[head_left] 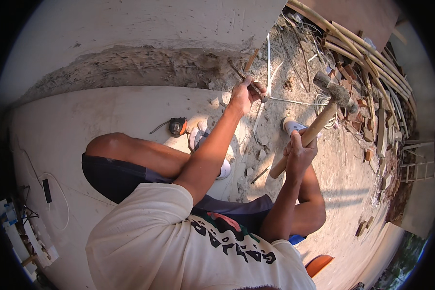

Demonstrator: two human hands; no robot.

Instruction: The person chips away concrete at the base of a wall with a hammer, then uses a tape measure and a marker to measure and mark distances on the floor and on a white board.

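Note:
My left hand is closed around a ribbed steel rod, which slants with its far end toward the rough, broken strip along the base of the wall. The rod's near end looks thicker, just past my fingers. My right hand grips the wooden handle of a hammer. Its heavy, worn steel head is raised to the right of the rod, apart from it. A thin wooden stick stands near the wall corner, beyond my left hand.
An orange and black tape measure and a pale work glove lie by my left leg. A short metal rod lies between my legs. Bamboo poles, brick rubble and a white cable coil lie right. A phone lies far left.

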